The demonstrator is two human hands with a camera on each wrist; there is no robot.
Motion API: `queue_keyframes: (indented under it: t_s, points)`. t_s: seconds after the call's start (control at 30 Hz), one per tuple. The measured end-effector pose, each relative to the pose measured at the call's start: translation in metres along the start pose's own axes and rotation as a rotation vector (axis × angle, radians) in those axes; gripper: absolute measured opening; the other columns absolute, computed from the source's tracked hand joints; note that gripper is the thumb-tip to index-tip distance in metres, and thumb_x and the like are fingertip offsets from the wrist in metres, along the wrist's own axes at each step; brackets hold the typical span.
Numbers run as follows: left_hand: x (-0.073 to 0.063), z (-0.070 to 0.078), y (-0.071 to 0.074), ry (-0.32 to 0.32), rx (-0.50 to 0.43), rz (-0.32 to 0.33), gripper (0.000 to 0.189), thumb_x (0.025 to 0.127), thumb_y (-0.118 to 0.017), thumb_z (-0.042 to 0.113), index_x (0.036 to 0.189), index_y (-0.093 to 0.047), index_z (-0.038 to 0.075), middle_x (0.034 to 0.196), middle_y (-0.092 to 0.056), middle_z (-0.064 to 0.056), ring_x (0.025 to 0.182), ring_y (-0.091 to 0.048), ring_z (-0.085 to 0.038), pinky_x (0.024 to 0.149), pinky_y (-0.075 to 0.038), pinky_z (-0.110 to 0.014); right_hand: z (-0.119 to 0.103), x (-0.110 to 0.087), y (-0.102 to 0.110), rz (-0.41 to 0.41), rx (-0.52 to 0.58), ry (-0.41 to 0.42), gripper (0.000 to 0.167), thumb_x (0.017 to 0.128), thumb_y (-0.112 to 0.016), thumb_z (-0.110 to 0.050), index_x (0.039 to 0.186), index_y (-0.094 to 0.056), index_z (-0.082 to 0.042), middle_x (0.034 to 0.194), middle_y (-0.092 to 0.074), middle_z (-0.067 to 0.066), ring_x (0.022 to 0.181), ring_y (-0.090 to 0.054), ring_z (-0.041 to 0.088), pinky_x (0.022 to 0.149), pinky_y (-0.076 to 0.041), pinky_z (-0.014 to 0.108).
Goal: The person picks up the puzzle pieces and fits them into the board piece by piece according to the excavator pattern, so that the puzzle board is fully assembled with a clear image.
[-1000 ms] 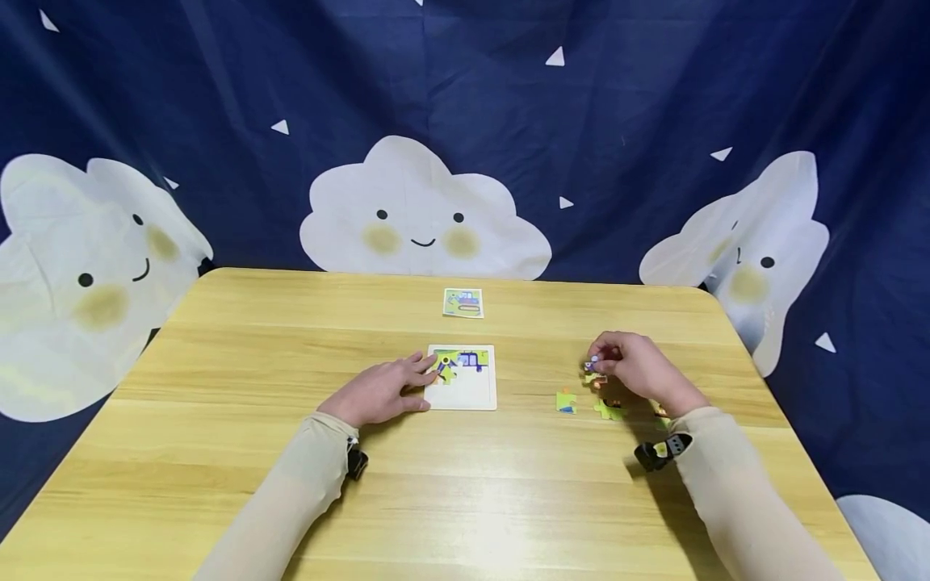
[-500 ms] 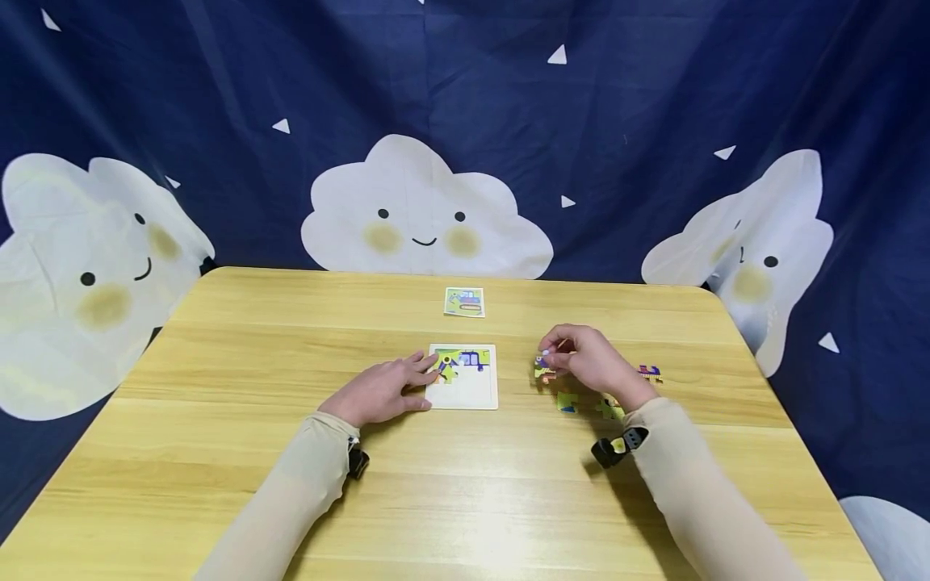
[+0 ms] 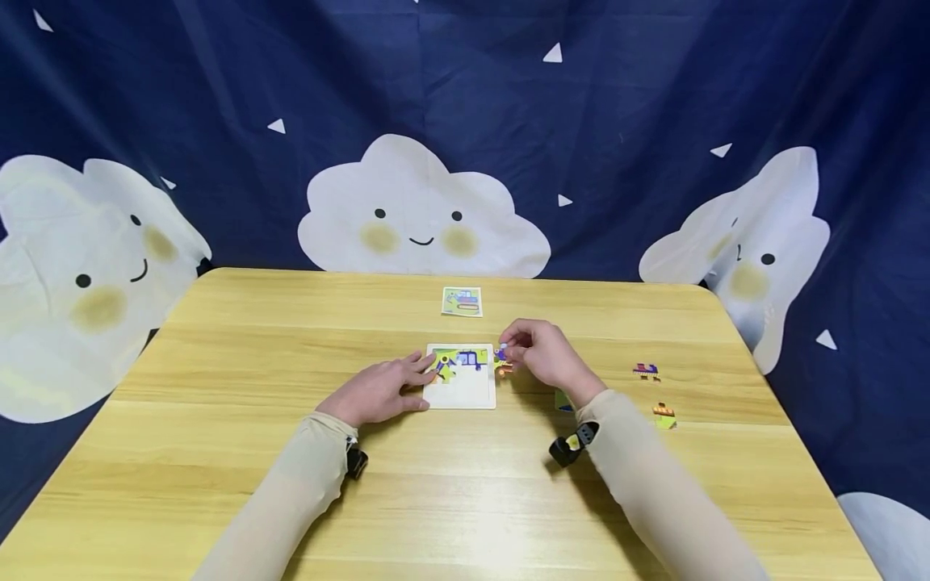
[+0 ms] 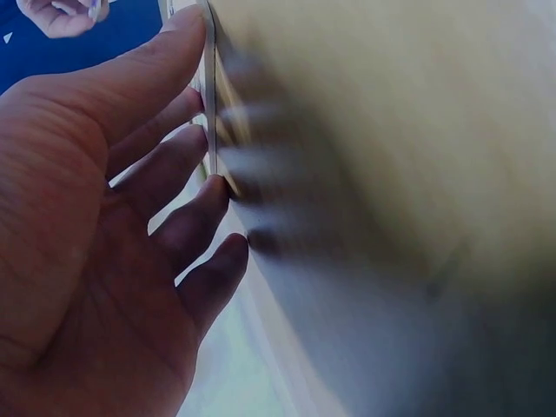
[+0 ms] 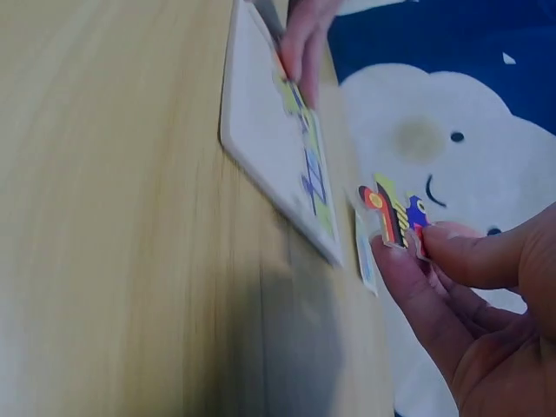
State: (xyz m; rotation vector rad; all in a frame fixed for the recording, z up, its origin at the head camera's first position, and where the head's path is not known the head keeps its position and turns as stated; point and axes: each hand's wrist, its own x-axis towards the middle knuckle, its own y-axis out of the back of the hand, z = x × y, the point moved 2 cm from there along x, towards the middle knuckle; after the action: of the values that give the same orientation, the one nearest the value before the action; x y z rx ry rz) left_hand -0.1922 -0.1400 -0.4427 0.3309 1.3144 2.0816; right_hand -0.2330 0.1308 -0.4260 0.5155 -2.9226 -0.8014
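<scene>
Curtain (image 3: 494,105) at the back: hanging dark blue, showing pale clouds (image 3: 425,206). Below it, on a wood-grained worktop (image 3: 254,339): spreading pale and wide. With the left hand (image 3: 381,390): resting straight, spread fingers (image 3: 416,378) on the left rim of a puzzle tray (image 3: 465,395), gripping nothing. With the right hand (image 3: 545,353): pinching a puzzle piece (image 5: 395,213) between thumb (image 5: 473,259) and fingers (image 5: 417,304), holding it raised, just beside the tray's right rim and not in it. Across the tray: showing printed picture only along the far strip and far left, showing bare white nearer in. On a picture card (image 3: 462,301) beyond the tray: lying flat, showing a digger-like vehicle. With the held piece: probably handling light, looking like thin stiff board with a smooth face, perhaps creasing at the tabs under force; best gripping by the outer edges or across the body, sparing the tabs. Pointing its purple end to the far side and its red-and-orange end to the near side; seemingly running its long axis front to back, though being partly covered by the fingers. Farther right, with a purple piece (image 3: 646,370) and an orange-and-green piece (image 3: 664,416): lying well apart from the tray. With a green-and-blue piece (image 3: 563,401): lying nearer, being partly hidden behind the right hand.
</scene>
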Motion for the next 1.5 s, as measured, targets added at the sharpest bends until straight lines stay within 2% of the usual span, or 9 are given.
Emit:
queue_keyframes:
  t_s: [0.2, 0.37, 0.63, 0.93, 1.13, 1.33, 1.5]
  points:
    - [0.001, -0.001, 0.000, 0.016, 0.011, 0.002, 0.056, 0.093, -0.068, 0.031, 0.141, -0.052, 0.006, 0.155, -0.033, -0.009, 0.143, -0.027, -0.032, 0.113, -0.027, -0.051, -0.008, 0.012, -0.022, -0.031, 0.031, 0.014, 0.016, 0.087, -0.063, 0.014, 0.096, -0.070, 0.004, 0.080, -0.065, 0.008, 0.068, -0.061, 0.020, 0.066, -0.058, 0.043]
    - [0.002, -0.002, 0.000, 0.018, -0.001, 0.005, 0.056, 0.093, -0.068, 0.031, 0.140, -0.053, 0.006, 0.155, -0.033, -0.008, 0.143, -0.027, -0.031, 0.113, -0.027, -0.050, -0.013, 0.020, -0.040, -0.040, -0.003, -0.007, 0.015, 0.086, -0.064, 0.014, 0.092, -0.070, 0.002, 0.079, -0.063, 0.007, 0.071, -0.060, 0.017, 0.064, -0.059, 0.034]
    - [0.001, -0.002, 0.000, 0.020, -0.014, 0.003, 0.056, 0.093, -0.069, 0.031, 0.141, -0.052, 0.006, 0.155, -0.034, -0.008, 0.143, -0.026, -0.030, 0.113, -0.028, -0.049, -0.016, 0.026, -0.059, -0.063, -0.042, -0.045, 0.014, 0.088, -0.062, 0.015, 0.089, -0.068, 0.002, 0.078, -0.061, 0.008, 0.071, -0.062, 0.018, 0.061, -0.057, 0.027]
    - [-0.001, -0.002, -0.001, 0.007, -0.026, 0.012, 0.055, 0.093, -0.069, 0.030, 0.140, -0.053, 0.006, 0.154, -0.034, -0.008, 0.143, -0.026, -0.030, 0.113, -0.028, -0.050, -0.015, 0.027, -0.065, -0.088, -0.073, -0.090, 0.012, 0.091, -0.061, 0.011, 0.088, -0.066, 0.000, 0.079, -0.061, 0.008, 0.069, -0.064, 0.018, 0.057, -0.057, 0.024]
    - [0.000, -0.002, -0.001, 0.006, -0.040, 0.014, 0.056, 0.093, -0.069, 0.029, 0.140, -0.053, 0.006, 0.154, -0.034, -0.007, 0.143, -0.025, -0.029, 0.113, -0.028, -0.049, -0.013, 0.028, -0.068, -0.091, -0.144, -0.070, 0.009, 0.091, -0.065, 0.005, 0.089, -0.066, -0.003, 0.078, -0.061, 0.005, 0.068, -0.062, 0.016, 0.058, -0.056, 0.024]
    - [0.000, -0.002, -0.001, 0.006, -0.040, 0.015, 0.055, 0.093, -0.069, 0.029, 0.140, -0.053, 0.006, 0.154, -0.035, -0.007, 0.143, -0.026, -0.029, 0.112, -0.028, -0.049, -0.013, 0.030, -0.070, -0.068, -0.267, -0.011, 0.007, 0.088, -0.072, -0.001, 0.088, -0.068, -0.008, 0.084, -0.059, 0.001, 0.076, -0.058, 0.015, 0.069, -0.051, 0.027]
    - [0.000, -0.002, -0.001, 0.010, -0.039, 0.014, 0.055, 0.093, -0.069, 0.029, 0.141, -0.052, 0.007, 0.155, -0.034, -0.007, 0.144, -0.025, -0.029, 0.113, -0.028, -0.049, -0.011, 0.032, -0.070, -0.066, -0.294, -0.016, 0.007, 0.087, -0.074, -0.003, 0.088, -0.068, -0.008, 0.088, -0.056, 0.002, 0.081, -0.056, 0.015, 0.074, -0.050, 0.028]
